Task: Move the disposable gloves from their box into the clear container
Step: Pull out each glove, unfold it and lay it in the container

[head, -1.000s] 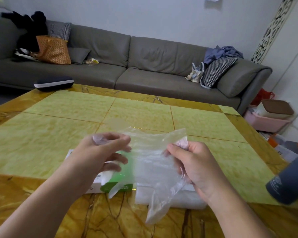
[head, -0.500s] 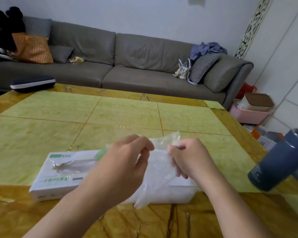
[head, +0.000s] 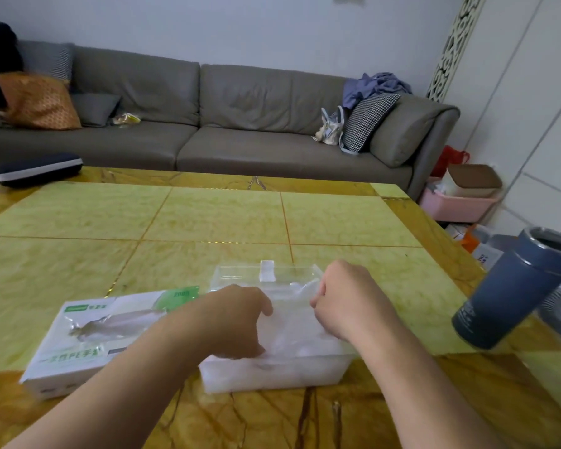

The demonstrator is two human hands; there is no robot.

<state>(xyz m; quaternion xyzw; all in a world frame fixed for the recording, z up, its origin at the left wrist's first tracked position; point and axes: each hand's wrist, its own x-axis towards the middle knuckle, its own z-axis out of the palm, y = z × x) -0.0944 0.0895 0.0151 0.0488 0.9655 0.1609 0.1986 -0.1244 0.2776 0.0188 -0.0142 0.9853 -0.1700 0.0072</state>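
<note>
left hand point(head: 237, 322): over the near-left part of the container, fingers curled down onto the film of the glove; looks like pressing or pinching it, grip itself hidden under the palm
right hand point(head: 344, 301): over the right part of the container, fingers curled, pinching the glove's upper edge
glove point(head: 289, 322): thin clear film, crumpled, stretched between the two hands, lying on top of the container's contents — already inside the rim
container point(head: 272, 374): clear box, near table edge, long axis left-right; whitish heap inside, probably gloves already moved; clear lid part point(head: 268, 270) stands open at the far side
box point(head: 88, 335): white-green carton, flat, touching or just beside the container's left end (cannot tell which), long axis left-right, slightly slanted; top slot shows film, more gloves likely left
key relation: box lies left of both hands, left hand nearer — its forearm crosses the box's right end; slot runs along the box's length, so next pull is likely a leftward reach by the left hand
step (judgement): tucking the current glove down, release not yet done
progress (judgement): mid-task, container partly filled
risk: film is light and clingy, may lift out with the fingers on letting go
table point(head: 208, 218): yellow-green tile top
flask point(head: 512, 290): blue, at the right table edge, well apart from the hands
</note>
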